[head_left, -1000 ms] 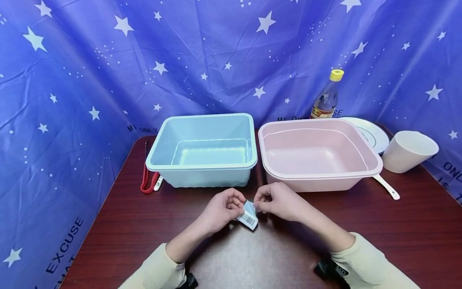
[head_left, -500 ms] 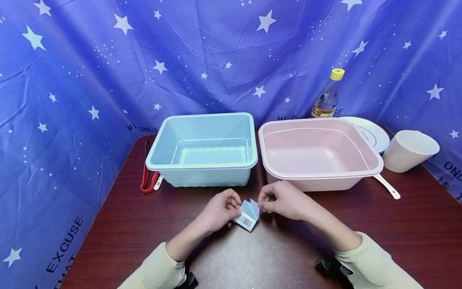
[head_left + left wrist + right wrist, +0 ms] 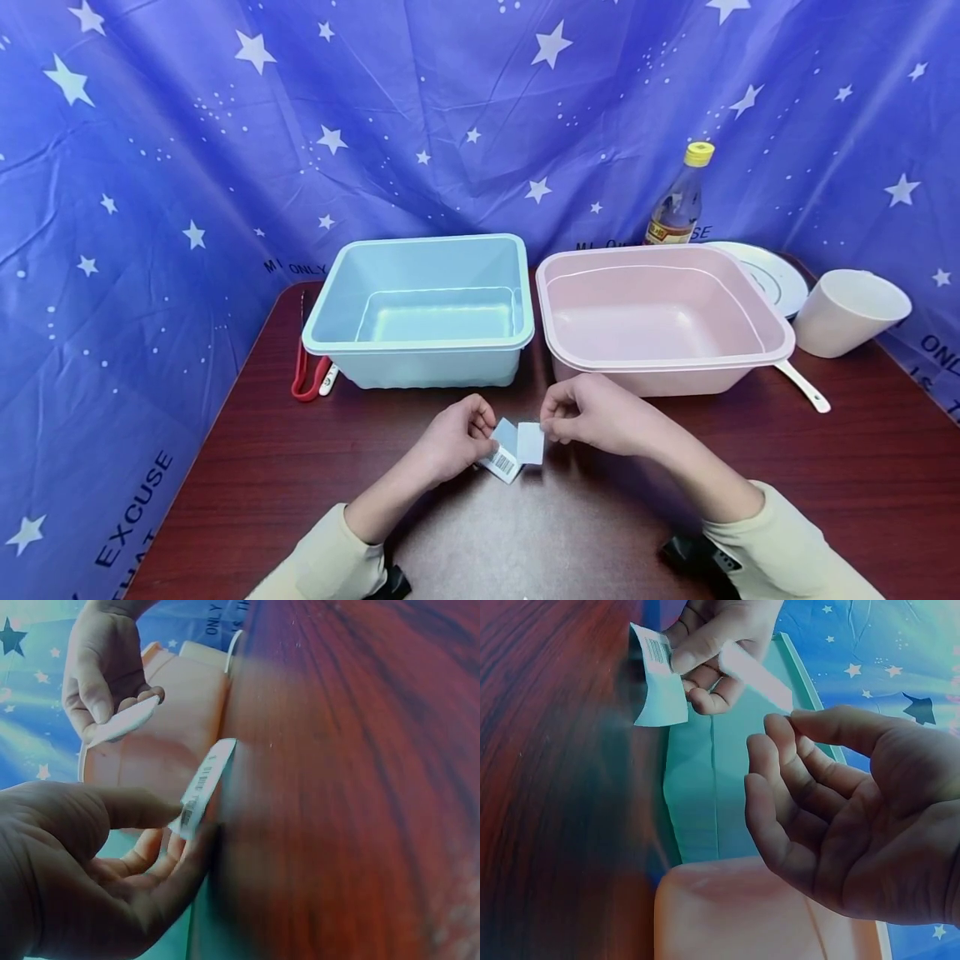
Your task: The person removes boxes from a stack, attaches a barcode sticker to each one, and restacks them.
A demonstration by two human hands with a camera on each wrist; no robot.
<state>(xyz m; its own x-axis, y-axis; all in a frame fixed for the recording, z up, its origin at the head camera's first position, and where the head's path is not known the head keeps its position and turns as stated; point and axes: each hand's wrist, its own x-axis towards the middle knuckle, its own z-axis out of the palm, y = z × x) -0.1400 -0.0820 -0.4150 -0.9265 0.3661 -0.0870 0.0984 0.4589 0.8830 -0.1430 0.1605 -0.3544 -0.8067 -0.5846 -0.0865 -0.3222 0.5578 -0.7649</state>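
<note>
My left hand pinches a small flat barcoded packet, white with a pale blue part, between thumb and fingers. Just to its right, my right hand pinches a small white slip by its edge, using thumb and fingertip. In the head view the slip overlaps the packet's right end. The left wrist view shows a gap between slip and packet. From the right wrist, the packet looks slightly bent, with its barcode near the left thumb. What kind of packet it is cannot be made out.
Behind the hands stand a light blue basin and a pink basin. Red-handled tongs and a white handle lie left. At right are a bottle, a plate, a white cup and another white handle.
The white slip has come away from the packet's blue part and turned flat toward the head camera. My right hand has shifted slightly right, the left hand slightly left with the packet.
</note>
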